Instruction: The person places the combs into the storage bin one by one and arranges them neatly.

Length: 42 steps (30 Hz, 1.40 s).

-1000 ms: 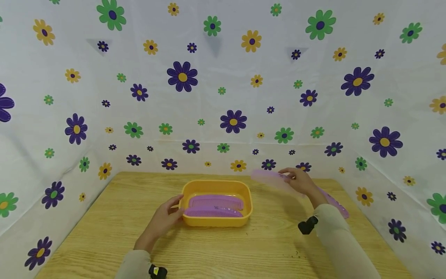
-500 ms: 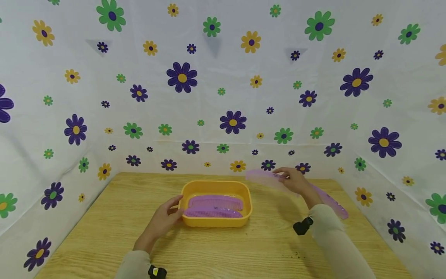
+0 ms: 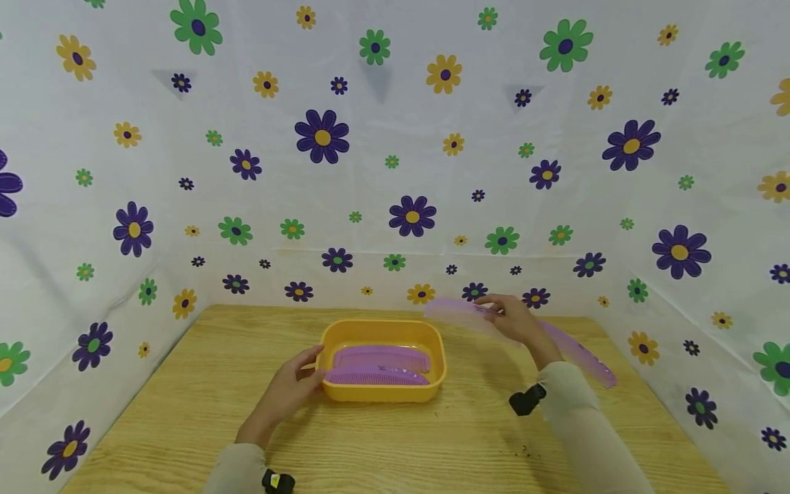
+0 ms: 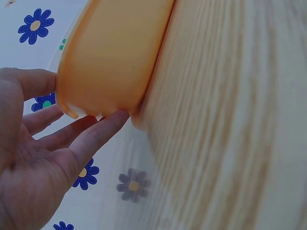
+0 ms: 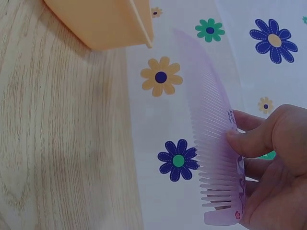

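Two hands worked around a yellow tray [image 3: 439, 346] near the table's [image 3: 185, 412] far edge.
Right hand [image 3: 515, 319] pinched a purple comb [image 3: 453, 310] between thumb and fingers; left hand [image 3: 290, 391], fingers relaxed, touched the tray's side.

I get bright, even light, perhaps from overhead, with soft shadows on the table [image 3: 185, 412]. My head view bows at its edges. The held comb [image 3: 457, 312] smears, and the left wrist view blurs close up.
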Each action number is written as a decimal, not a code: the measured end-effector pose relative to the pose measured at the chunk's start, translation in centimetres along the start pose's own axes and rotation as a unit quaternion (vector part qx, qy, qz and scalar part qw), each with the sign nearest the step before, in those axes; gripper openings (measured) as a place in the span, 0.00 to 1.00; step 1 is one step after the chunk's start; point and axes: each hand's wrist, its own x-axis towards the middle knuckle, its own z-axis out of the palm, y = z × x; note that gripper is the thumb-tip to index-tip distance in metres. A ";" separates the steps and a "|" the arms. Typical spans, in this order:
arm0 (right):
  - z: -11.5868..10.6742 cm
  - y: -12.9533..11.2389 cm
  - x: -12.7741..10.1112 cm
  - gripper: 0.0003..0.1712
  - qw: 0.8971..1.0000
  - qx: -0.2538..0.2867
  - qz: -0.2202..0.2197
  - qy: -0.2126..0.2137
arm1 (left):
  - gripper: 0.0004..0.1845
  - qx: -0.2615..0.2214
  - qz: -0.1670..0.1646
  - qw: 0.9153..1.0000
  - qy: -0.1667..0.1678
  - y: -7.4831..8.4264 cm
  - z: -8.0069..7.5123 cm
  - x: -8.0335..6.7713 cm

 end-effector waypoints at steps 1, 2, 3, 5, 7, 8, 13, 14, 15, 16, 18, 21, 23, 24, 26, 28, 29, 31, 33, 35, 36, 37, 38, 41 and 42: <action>0.1 -0.1 0.0 0.20 1.000 0.002 0.001 0.000 | 0.29 0.001 0.001 1.000 0.000 0.0 0.0 0.0; 0.2 -0.3 0.0 0.20 1.000 0.004 0.000 -0.001 | 0.29 -0.001 0.001 1.000 -0.001 0.0 0.0 0.0; 0.3 -0.4 0.1 0.20 1.000 0.004 -0.004 -0.002 | 0.29 -0.002 0.001 1.000 -0.001 0.0 0.0 0.0; 0.4 -0.7 0.1 0.20 1.000 0.007 -0.009 -0.002 | 0.29 -0.001 -0.001 1.000 -0.001 0.1 0.0 -0.1; 0.6 -1.0 0.2 0.19 1.000 0.009 -0.015 0.000 | 0.29 0.000 -0.003 1.000 -0.001 0.1 0.0 -0.1; 0.6 -1.1 0.2 0.19 1.000 0.009 -0.019 0.000 | 0.29 0.000 -0.004 1.000 -0.002 0.1 0.0 -0.1; 1.0 -1.5 0.5 0.20 1.000 0.012 -0.017 0.000 | 0.29 0.001 -0.010 1.000 -0.002 0.0 0.0 0.0; 1.0 -1.6 0.5 0.20 1.000 0.011 -0.016 -0.001 | 0.29 0.001 -0.012 1.000 -0.001 0.0 0.0 0.1; 1.1 -1.7 0.6 0.20 1.000 0.012 -0.015 -0.002 | 0.29 0.001 -0.014 1.000 0.001 0.0 0.1 0.1; 1.2 -1.8 0.6 0.20 1.000 0.013 -0.013 -0.002 | 0.29 0.001 -0.016 1.000 0.002 -0.1 0.1 0.2; 1.3 -2.0 0.7 0.20 1.000 0.014 -0.015 -0.002 | 0.29 0.003 -0.015 1.000 0.000 -0.1 0.0 0.2; 1.5 -2.4 0.8 0.20 1.000 0.015 -0.016 -0.002 | 0.29 -0.002 -0.013 1.000 -0.001 0.0 -0.1 0.0; 1.6 -2.6 0.8 0.20 1.000 0.016 -0.017 -0.003 | 0.29 -0.004 -0.008 1.000 -0.003 0.0 -0.1 -0.1; 1.7 -2.8 0.8 0.20 1.000 0.016 -0.016 -0.004 | 0.29 -0.005 -0.005 1.000 -0.003 0.0 -0.2 -0.1; 1.8 -3.0 0.8 0.20 1.000 0.018 -0.013 -0.009 | 0.29 -0.002 -0.004 1.000 -0.002 -0.1 -0.1 0.0; 2.0 -3.1 0.9 0.20 1.000 0.016 -0.012 -0.013 | 0.29 0.001 -0.004 1.000 -0.001 -0.1 -0.1 0.1; 2.1 -3.2 1.0 0.20 1.000 0.015 -0.011 -0.015 | 0.29 0.003 -0.005 1.000 0.001 -0.1 0.0 0.1; 2.3 -3.4 1.0 0.20 1.000 0.014 -0.011 -0.018 | 0.29 0.007 -0.007 1.000 0.001 -0.2 0.0 0.1; 2.4 -3.6 1.1 0.20 1.000 0.016 -0.010 -0.019 | 0.29 0.007 -0.008 1.000 0.002 -0.1 0.0 0.1; 2.6 -3.8 1.1 0.20 1.000 0.018 -0.008 -0.020 | 0.29 0.005 -0.007 1.000 0.000 -0.1 0.0 0.1; 2.7 -3.9 1.1 0.20 1.000 0.021 -0.005 -0.021 | 0.29 0.005 -0.005 1.000 -0.001 -0.1 -0.1 0.1; 2.9 -4.0 1.1 0.20 1.000 0.022 -0.004 -0.021 | 0.29 0.005 -0.003 1.000 -0.002 -0.2 -0.1 0.1; 3.0 -4.1 1.1 0.20 1.000 0.022 -0.003 -0.022 | 0.29 0.004 -0.002 1.000 -0.003 -0.1 -0.1 0.1; 3.3 -4.2 1.2 0.20 0.999 0.023 -0.008 -0.024 | 0.29 0.000 0.002 1.000 -0.004 -0.2 -0.1 0.1; 3.5 -4.3 1.2 0.19 0.999 0.023 -0.011 -0.026 | 0.29 -0.002 0.003 1.000 -0.004 -0.3 -0.1 0.2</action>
